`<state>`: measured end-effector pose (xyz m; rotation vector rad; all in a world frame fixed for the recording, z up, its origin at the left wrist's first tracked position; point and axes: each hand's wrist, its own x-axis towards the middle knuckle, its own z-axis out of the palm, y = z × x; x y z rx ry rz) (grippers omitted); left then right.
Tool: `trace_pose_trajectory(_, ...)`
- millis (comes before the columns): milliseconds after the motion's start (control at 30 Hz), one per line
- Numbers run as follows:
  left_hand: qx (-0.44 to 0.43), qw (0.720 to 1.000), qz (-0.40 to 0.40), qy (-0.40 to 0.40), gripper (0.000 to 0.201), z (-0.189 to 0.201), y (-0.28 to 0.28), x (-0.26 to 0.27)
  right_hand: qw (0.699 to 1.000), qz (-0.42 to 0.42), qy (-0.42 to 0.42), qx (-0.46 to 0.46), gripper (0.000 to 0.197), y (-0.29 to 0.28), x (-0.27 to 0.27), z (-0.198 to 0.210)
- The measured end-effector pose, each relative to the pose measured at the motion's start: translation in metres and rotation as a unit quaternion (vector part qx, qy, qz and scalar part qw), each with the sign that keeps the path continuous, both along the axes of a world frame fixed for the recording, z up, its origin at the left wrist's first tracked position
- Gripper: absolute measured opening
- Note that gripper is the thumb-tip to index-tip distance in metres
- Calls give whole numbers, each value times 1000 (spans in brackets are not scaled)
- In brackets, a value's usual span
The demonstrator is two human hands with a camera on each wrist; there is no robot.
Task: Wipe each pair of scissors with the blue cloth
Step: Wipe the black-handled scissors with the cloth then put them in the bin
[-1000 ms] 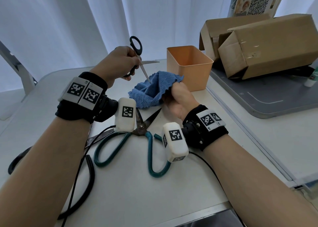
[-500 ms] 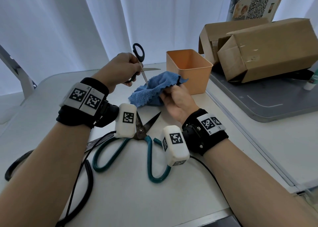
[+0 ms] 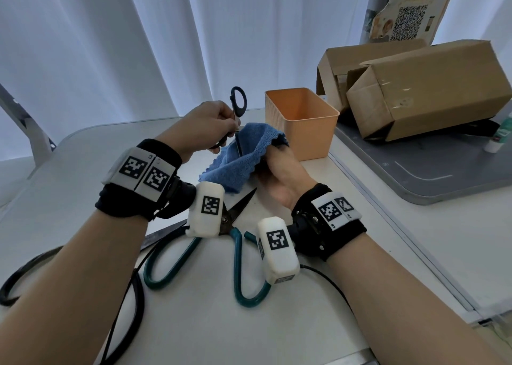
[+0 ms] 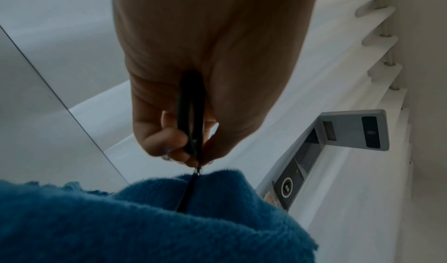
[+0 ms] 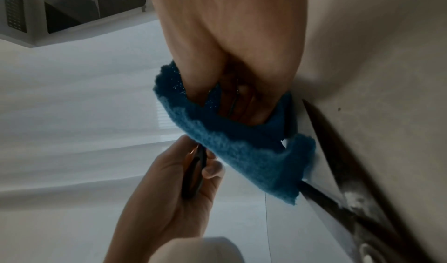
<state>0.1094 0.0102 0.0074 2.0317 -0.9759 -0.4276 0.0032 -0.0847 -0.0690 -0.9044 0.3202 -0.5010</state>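
Note:
My left hand [image 3: 206, 126] grips the black handles of a small pair of scissors [image 3: 237, 107], held upright above the table with the blades pointing down. The blades [image 4: 187, 196] sink into a fold of the blue cloth [image 3: 241, 158]. My right hand [image 3: 277, 170] holds that cloth cupped around the blades, fingers curled into it [image 5: 241, 102]. A large pair of green-handled scissors [image 3: 238, 254] lies open on the white table [image 3: 318, 323] below both wrists, partly hidden by the wrist cameras. In the left wrist view my left hand [image 4: 193, 133] pinches the black handle.
An orange plastic bin [image 3: 300, 121] stands just behind my right hand. Cardboard boxes [image 3: 426, 87] rest on a grey tray [image 3: 443, 176] at the right. A second pair with black handles [image 3: 133, 295] and a cable lie at the table's left front. White curtains hang behind.
The small scissors' blades, spread apart and clear of the cloth a second ago, are now together and down inside the fold. My right hand raised the cloth around them.

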Motion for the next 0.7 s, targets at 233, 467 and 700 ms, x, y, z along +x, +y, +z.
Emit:
trace_pose_trajectory(233, 7, 1000, -9, -6, 10, -5, -5, -5, 999, 11, 35, -36, 21, 3, -3, 3)
trace_pose_trajectory(467, 5, 1000, -21, -1, 5, -5, -6, -8, 998, -6, 55, 6, 17, 0, -1, 3)
trace_pose_trajectory(700, -9, 1000, -22, 3, 7, -3, -6, -8, 999, -7, 46, 6, 17, 0, -1, 0)
